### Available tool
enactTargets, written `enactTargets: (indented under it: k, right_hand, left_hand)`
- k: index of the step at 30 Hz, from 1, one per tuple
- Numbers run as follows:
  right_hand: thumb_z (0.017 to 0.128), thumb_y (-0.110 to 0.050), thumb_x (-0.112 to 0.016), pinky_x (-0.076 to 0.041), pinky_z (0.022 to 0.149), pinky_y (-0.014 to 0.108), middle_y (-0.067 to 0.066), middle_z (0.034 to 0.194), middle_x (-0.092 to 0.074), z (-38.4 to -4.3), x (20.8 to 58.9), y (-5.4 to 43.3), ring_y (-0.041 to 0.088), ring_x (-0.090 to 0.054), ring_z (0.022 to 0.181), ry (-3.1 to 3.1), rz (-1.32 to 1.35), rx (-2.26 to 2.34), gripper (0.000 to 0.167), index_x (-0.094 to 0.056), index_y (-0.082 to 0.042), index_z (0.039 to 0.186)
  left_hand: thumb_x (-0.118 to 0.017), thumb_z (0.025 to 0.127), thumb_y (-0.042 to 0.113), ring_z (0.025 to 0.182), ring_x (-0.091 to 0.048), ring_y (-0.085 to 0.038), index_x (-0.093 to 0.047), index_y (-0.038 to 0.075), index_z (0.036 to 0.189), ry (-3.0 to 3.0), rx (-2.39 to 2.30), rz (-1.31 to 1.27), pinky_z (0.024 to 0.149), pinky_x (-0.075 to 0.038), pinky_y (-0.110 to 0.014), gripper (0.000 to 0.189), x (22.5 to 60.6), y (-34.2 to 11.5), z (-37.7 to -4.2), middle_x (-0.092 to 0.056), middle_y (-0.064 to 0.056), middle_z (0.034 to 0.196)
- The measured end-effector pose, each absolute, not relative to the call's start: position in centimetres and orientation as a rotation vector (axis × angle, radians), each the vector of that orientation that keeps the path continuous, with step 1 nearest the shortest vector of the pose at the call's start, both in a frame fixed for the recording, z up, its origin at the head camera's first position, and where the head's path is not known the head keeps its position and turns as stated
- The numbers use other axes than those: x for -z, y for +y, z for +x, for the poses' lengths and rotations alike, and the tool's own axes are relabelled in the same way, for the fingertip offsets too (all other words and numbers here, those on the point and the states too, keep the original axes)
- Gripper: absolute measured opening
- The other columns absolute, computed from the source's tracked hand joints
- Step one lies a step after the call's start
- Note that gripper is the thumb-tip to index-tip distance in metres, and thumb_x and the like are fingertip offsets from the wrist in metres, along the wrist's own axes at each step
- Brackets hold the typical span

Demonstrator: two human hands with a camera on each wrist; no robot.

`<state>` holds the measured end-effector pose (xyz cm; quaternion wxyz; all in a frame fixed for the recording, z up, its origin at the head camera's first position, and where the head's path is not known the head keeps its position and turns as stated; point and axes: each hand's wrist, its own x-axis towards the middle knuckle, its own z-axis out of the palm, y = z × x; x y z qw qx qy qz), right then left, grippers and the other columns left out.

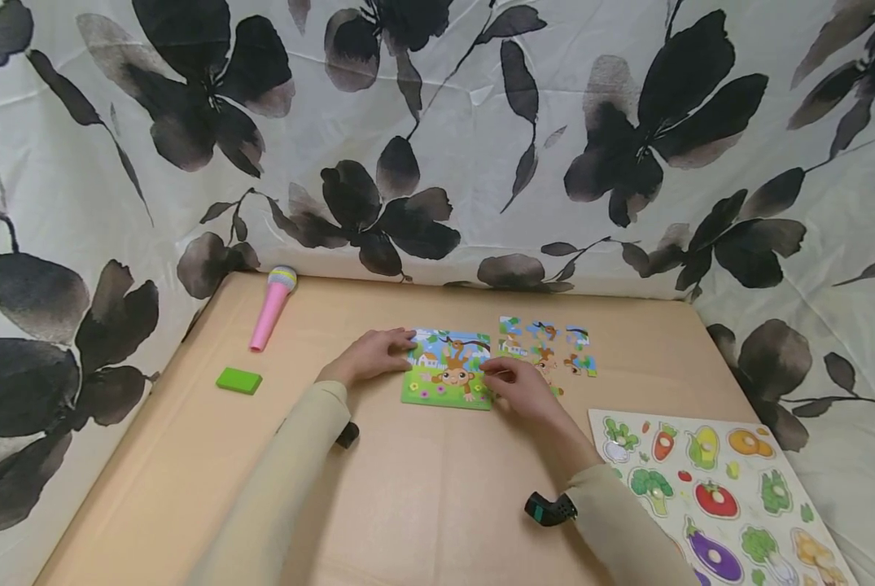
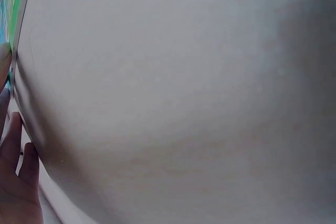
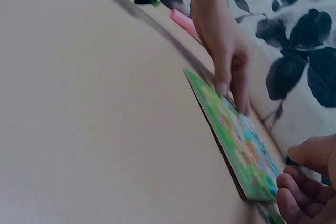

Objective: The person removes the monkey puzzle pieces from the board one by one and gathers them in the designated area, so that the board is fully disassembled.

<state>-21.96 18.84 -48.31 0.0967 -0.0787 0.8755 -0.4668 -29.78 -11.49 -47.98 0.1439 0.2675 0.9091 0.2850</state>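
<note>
A square puzzle board [image 1: 448, 378] with a monkey picture and a green lower border lies on the table. My left hand [image 1: 374, 356] is at its left edge, thumb and index finger apart; the left wrist view catches those fingers [image 2: 10, 140] along the rim. At the right edge is my right hand [image 1: 521, 387], fingers bent. In the right wrist view the right thumb and fingers [image 3: 302, 187] come close together beside the board [image 3: 236, 140], with a small dark patch between them; I cannot tell if they hold anything. Loose puzzle pieces [image 1: 545, 331] lie beyond the right hand, which partly hides the lowest ones.
At the front right lies a white board [image 1: 675, 476] with vegetable pictures, partly under the right forearm. A pink toy microphone [image 1: 269, 317] and a green block [image 1: 238, 381] lie on the table's left side. Flower-patterned cloth [image 1: 481, 163] hangs around the table [image 1: 415, 505].
</note>
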Motion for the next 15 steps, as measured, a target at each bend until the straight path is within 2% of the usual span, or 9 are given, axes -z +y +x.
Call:
enactTargets:
  k: [3, 8, 15]
  right_hand:
    - [0.095, -0.019, -0.064, -0.051, 0.085, 0.039, 0.001, 0.109, -0.069, -22.2, 48.4, 17.4, 0.017, -0.064, 0.098, 2.573, -0.268, 1.372, 0.027, -0.068, -0.01, 0.12]
    - [0.091, -0.016, -0.068, -0.051, 0.077, 0.034, -0.003, 0.099, -0.068, -22.2, 49.0, 16.6, 0.011, -0.063, 0.085, 2.623, -0.316, 1.276, 0.023, -0.071, -0.012, 0.113]
    - [0.086, -0.01, -0.073, -0.049, 0.073, 0.031, 0.006, 0.102, -0.058, -22.1, 49.1, 16.5, 0.015, -0.055, 0.085, 2.704, -0.44, 1.185, 0.025, -0.073, -0.006, 0.111]
  left_hand:
    - [-0.069, 0.091, 0.027, 0.145, -0.029, -0.023, -0.061, 0.008, 0.134, 2.617, -0.835, 0.759, 0.118, -0.019, -0.048, 0.048, 48.0, -11.5, -29.8, -0.042, -0.002, 0.152]
    - [-0.07, 0.091, 0.026, 0.145, -0.029, -0.024, -0.061, 0.007, 0.133, 2.61, -0.849, 0.763, 0.118, -0.02, -0.048, 0.047, 48.0, -11.5, -29.8, -0.043, -0.003, 0.152]
    - [-0.069, 0.091, 0.027, 0.145, -0.028, -0.023, -0.061, 0.008, 0.134, 2.616, -0.826, 0.752, 0.118, -0.019, -0.049, 0.048, 47.9, -11.5, -29.7, -0.042, -0.002, 0.153]
